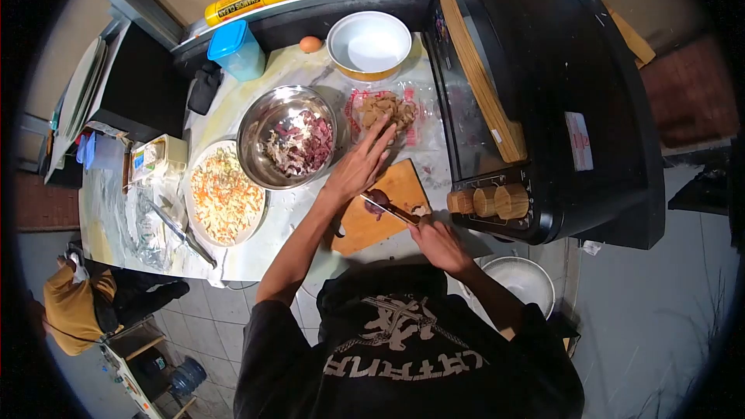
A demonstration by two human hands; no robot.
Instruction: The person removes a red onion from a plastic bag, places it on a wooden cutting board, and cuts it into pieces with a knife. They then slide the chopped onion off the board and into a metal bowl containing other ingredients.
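Note:
My right hand [439, 244] is closed around the handle of a knife [394, 212], whose blade lies across a dark red piece of meat [375, 200] on the wooden cutting board [363, 225]. A small pale scrap [420, 210] sits near the handle. My left hand [359, 167] reaches past the board's upper left corner with its fingers stretched out. Its fingertips overlap a heap of brown pieces [397, 111] on a clear plastic bag with red print [424, 120]. Left of this hand, a steel bowl [247, 147] holds chopped dark red and whitish pieces.
A plate [195, 216] of shredded vegetables and another knife [186, 236] lie left. Behind are a white bowl [369, 40], an egg [310, 44] and a blue-lidded container [239, 54]. A black oven [559, 109] borders the right; a person [81, 302] is at lower left.

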